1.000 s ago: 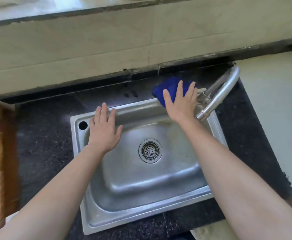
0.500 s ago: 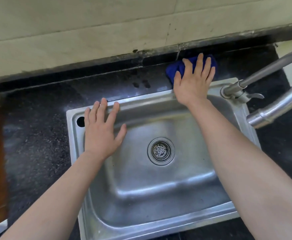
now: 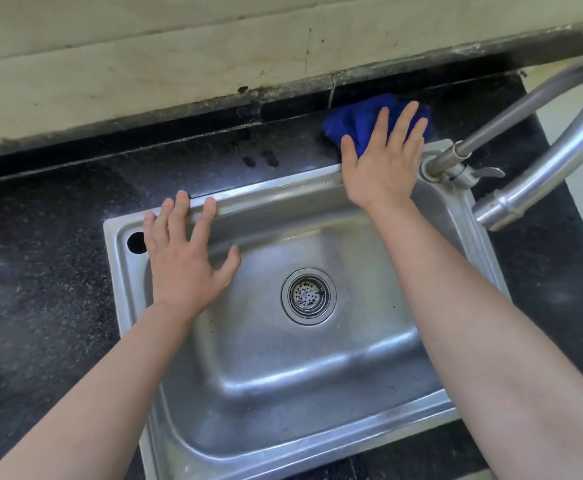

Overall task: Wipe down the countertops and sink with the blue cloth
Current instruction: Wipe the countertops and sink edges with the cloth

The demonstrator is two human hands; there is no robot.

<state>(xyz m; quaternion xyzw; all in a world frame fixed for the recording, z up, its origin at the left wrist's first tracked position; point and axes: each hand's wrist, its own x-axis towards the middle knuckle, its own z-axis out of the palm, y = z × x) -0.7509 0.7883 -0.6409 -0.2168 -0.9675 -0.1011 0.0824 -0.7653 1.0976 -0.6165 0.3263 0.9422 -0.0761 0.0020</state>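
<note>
Right hand, fingers spread, presses the bunched blue cloth onto the tabletop behind the sink, its long axis along the wall; left hand spread flat over the sink's rim.

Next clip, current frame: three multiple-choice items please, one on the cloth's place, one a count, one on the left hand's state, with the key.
1. Where is the blue cloth?
A. in the sink basin
B. on the dark countertop behind the sink's back rim, beside the faucet base
C. hung over the faucet spout

2. How many hands touch the cloth?
A. one
B. two
C. none

3. The left hand is:
A. gripping the cloth
B. curled into a fist
C. open, fingers straight

Key:
1 B, the cloth sits on the black stone beyond the rim.
2 A, only the right hand presses on it.
3 C, its fingers lie spread and straight at the sink's back rim, holding nothing.
</note>
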